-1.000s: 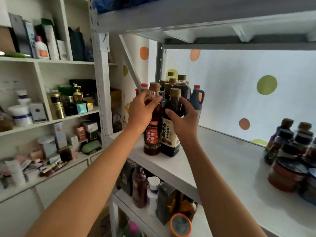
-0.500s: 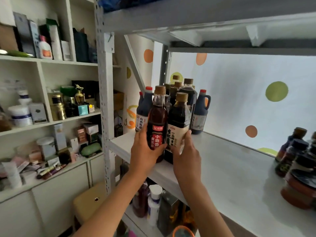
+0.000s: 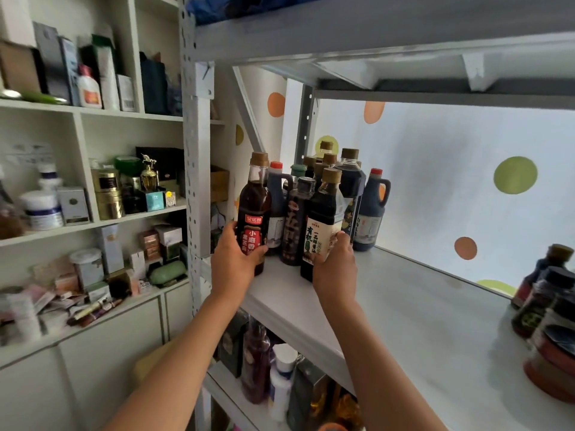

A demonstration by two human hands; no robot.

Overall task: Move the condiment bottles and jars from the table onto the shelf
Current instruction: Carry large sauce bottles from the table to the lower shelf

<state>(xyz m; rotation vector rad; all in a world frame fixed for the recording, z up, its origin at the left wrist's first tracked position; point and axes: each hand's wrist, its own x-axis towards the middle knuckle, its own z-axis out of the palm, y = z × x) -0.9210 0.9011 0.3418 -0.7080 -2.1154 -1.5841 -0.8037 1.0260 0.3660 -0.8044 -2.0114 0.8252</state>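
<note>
The left hand [image 3: 234, 262] is wrapping its grip around the lower body of a tall reddish-brown glass bottle with a red label and tan cap [image 3: 253, 209], thumb on the near side and fingers curling round the front. The right hand [image 3: 335, 269] is closing its grip on the base of a dark soy-sauce bottle with a cream label and tan cap [image 3: 323, 225], fingertips pressing the label's lower edge. Both bottles are standing upright at the front left corner of the white metal shelf [image 3: 404, 312], just beside each other, with a slim dark bottle with a black cap [image 3: 295, 219] showing between them. Directly behind, toward 12 o'clock, a tight cluster of dark capped bottles [image 3: 342, 175] is crowding the back corner, and a dark blue handled jug with a red cap [image 3: 371, 209] is standing at about 1 o'clock from the right hand. Far off at 3 o'clock, a group of dark jars and bottles [image 3: 547, 312] is sitting at the shelf's right edge, well apart from the hands. At 9 o'clock, a white cupboard unit with cluttered boxes and tins [image 3: 93, 194] is filling the wall.
</note>
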